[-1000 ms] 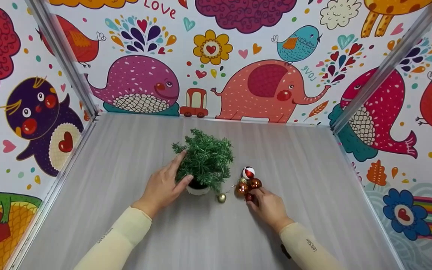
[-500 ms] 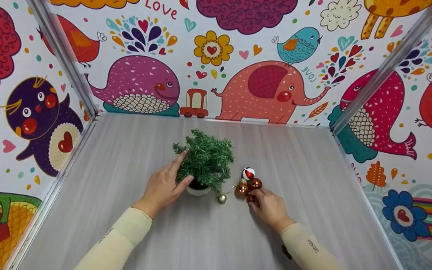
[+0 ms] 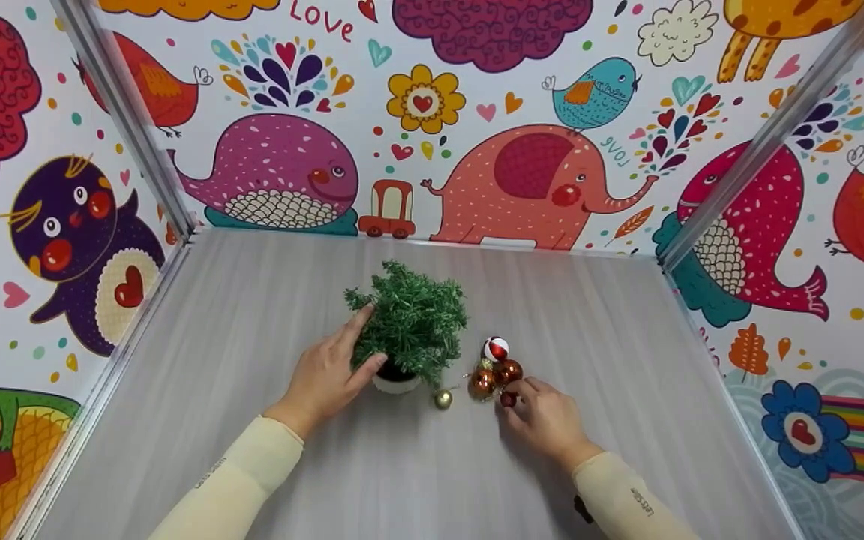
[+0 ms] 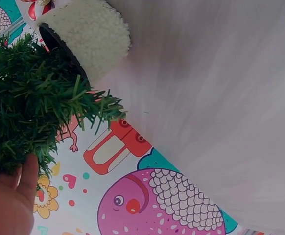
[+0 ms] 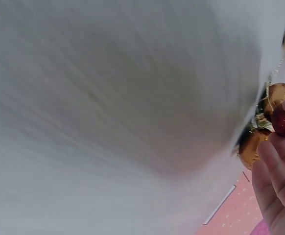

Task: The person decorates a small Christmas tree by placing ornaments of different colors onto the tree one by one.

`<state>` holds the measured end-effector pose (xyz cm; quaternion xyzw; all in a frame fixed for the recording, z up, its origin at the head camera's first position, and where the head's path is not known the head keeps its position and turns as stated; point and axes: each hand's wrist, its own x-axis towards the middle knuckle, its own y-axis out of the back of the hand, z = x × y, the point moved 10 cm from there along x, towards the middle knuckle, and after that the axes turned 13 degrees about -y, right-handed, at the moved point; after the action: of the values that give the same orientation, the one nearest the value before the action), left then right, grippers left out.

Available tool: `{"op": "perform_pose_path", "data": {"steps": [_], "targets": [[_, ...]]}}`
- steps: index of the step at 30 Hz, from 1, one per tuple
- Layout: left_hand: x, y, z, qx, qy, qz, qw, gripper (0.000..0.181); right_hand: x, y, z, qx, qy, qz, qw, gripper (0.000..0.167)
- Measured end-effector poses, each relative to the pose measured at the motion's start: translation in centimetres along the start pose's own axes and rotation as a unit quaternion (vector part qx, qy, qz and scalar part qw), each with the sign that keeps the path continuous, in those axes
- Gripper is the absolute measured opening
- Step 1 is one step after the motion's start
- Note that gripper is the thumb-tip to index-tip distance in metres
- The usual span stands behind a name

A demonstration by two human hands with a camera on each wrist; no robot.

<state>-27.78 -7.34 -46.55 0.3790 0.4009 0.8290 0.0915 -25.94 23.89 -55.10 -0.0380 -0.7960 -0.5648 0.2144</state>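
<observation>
In the frame's lower left, the left hand point(image 3: 325, 373) touches the tree point(image 3: 415, 315), fingers extended; lower right, the right hand point(image 3: 550, 420) pinches a red ball point(image 3: 508, 400).

left wrist: tree point(image 4: 30, 105) cut off | right wrist: right fingers point(image 5: 276, 171) partly cut off | head: left-sleeve lettering point(image 3: 211, 474) blurred

A gray table point(image 3: 402, 487) is holding up a little pine tree point(image 3: 413, 319) in a fuzzy pot point(image 3: 396, 384), a gold ball point(image 3: 443, 399), 2 shiny copper balls point(image 3: 483, 382) and a red-and-white ball point(image 3: 496, 349).
</observation>
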Motion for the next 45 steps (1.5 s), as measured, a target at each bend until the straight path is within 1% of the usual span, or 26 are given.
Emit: {"op": "perform_pose_path", "data": {"steps": [6, 10, 21, 23, 29, 31, 39, 45], "targets": [[0.0, 0.0, -0.1, 0.000, 0.002, 0.001, 1.0000, 0.072, 0.1, 1.0, -0.7, 0.016, 0.012, 0.009, 0.9998, 0.030], [-0.1, 0.0, -0.2, 0.000, 0.006, -0.001, 1.0000, 0.072, 0.3, 1.8, -1.4, 0.021, 0.018, 0.018, 0.9995, 0.030], [-0.2, -0.1, -0.3, -0.001, 0.007, 0.000, 1.0000, 0.073, 0.8, 3.7, -4.6, 0.042, 0.060, 0.043, 0.9964, 0.030], [-0.3, -0.2, -0.3, 0.001, 0.008, 0.000, 1.0000, 0.073, 1.0, 4.1, -5.2, 0.052, 0.071, 0.048, 0.9949, 0.031], [-0.4, -0.1, -0.2, -0.004, 0.009, 0.002, 0.9999, 0.072, 1.4, 5.0, -7.1, 0.083, 0.088, 0.051, 0.9913, 0.032], [-0.4, -0.1, -0.2, -0.005, 0.009, 0.001, 0.9999, 0.072, 1.4, 5.5, -7.9, 0.091, 0.097, 0.058, 0.9894, 0.033], [-0.2, -0.1, -0.1, -0.001, 0.004, 0.005, 1.0000, 0.072, 1.8, 7.2, -11.0, 0.137, 0.140, 0.078, 0.9776, 0.032], [-0.1, 0.0, 0.0, 0.000, -0.004, 0.010, 0.9999, 0.072, 2.1, 7.8, -12.7, 0.155, 0.148, 0.077, 0.9737, 0.033]]}}
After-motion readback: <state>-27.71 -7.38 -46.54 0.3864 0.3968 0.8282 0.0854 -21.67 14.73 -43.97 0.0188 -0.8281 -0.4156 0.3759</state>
